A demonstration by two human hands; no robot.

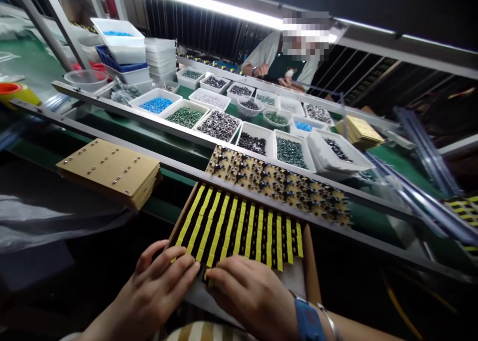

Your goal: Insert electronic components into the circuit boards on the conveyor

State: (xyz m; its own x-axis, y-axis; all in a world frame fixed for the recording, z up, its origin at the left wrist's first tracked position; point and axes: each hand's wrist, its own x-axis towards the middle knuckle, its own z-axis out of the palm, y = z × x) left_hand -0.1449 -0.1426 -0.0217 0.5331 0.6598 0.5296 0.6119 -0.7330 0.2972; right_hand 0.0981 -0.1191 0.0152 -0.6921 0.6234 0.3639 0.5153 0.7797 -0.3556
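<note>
Two hands, left hand (159, 284) and right hand (248, 293), lie open on rows of yellow-and-black strips (239, 229), every visible row filled, with a loaded component board (276, 184) just beyond them.

The left hand (160, 288) and right hand (251, 293) lie side by side at bottom centre, palms down, fingers extended and gently curled, the right forearm (358, 333) running off toward the lower right.

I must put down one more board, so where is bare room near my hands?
Green belt shows between the two metal rails, right of the cardboard stack. More shows right of the studded board, near the clear tubes. Crowded: the yellow-striped tray under your left hand and right hand.
</note>
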